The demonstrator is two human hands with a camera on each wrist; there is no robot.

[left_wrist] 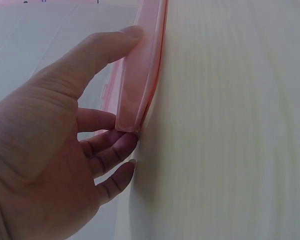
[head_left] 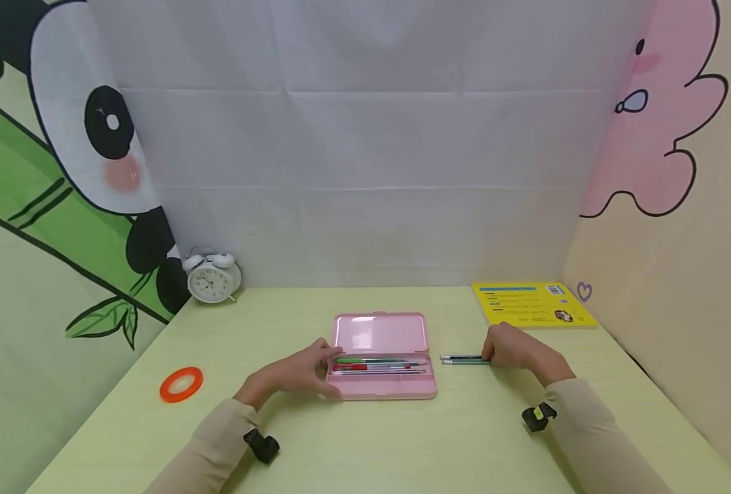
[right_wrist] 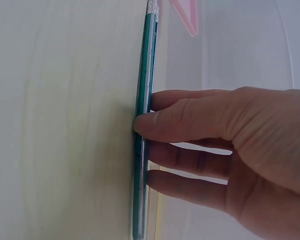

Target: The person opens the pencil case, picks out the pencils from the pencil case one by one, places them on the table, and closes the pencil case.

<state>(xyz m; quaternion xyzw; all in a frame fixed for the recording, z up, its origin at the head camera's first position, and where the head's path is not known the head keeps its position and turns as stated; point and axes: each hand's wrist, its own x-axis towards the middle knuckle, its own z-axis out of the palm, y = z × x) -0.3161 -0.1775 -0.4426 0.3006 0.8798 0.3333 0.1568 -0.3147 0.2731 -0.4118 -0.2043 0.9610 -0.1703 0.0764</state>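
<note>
A pink pencil case [head_left: 389, 389] lies on the table with its lid [head_left: 380, 333] raised at the back. Several pens and pencils [head_left: 372, 367] lie in its long compartment, among them a green one and a red one. My left hand [head_left: 302, 370] grips the left end of the case, thumb on the front side and fingers round the end. To the right of the case, two dark green pencils [head_left: 458, 360] lie side by side. My right hand [head_left: 516, 348] pinches these pencils, with the thumb on the near side and fingers behind; it covers their right ends in the head view.
An orange ring [head_left: 166, 389] lies on the table at left. A white alarm clock [head_left: 212, 283] stands at the back left corner. At the back right lies a yellow book [head_left: 513, 307]. A white cloth [head_left: 365, 206] hangs behind the table.
</note>
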